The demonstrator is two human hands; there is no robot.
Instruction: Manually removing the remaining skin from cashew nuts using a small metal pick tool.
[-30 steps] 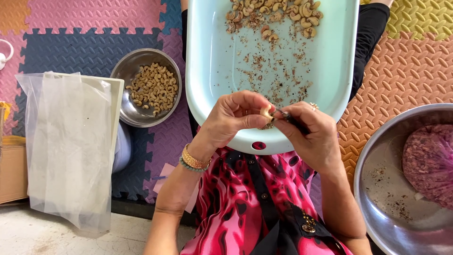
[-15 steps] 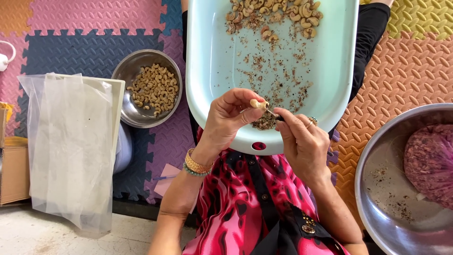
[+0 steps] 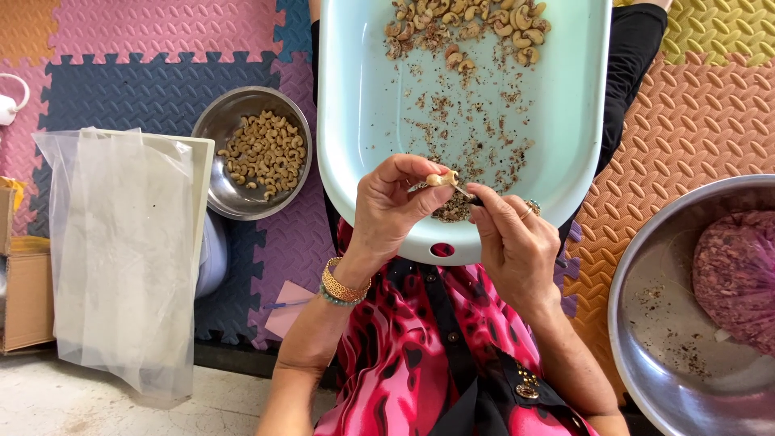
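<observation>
My left hand [image 3: 394, 206] pinches a pale cashew nut [image 3: 441, 179] between thumb and fingers, over the near end of a light blue plastic tub [image 3: 363, 105]. My right hand [image 3: 513, 242] grips a small dark-handled knife [image 3: 470, 196] whose tip touches the nut. Brown skin scraps [image 3: 454, 208] lie piled in the tub just under the nut. More cashews [image 3: 468, 24] with skins sit at the tub's far end.
A steel bowl [image 3: 222, 129] of peeled cashews stands on the foam mat to the left. A large steel basin [image 3: 646, 315] at right holds a purple mesh bag [image 3: 736, 270]. A clear plastic bag [image 3: 121, 242] drapes over a white container at left.
Both hands shifted slightly left and up over the tub. The nut has been turned in my left fingers, and the knife tip now rests at its right end.
</observation>
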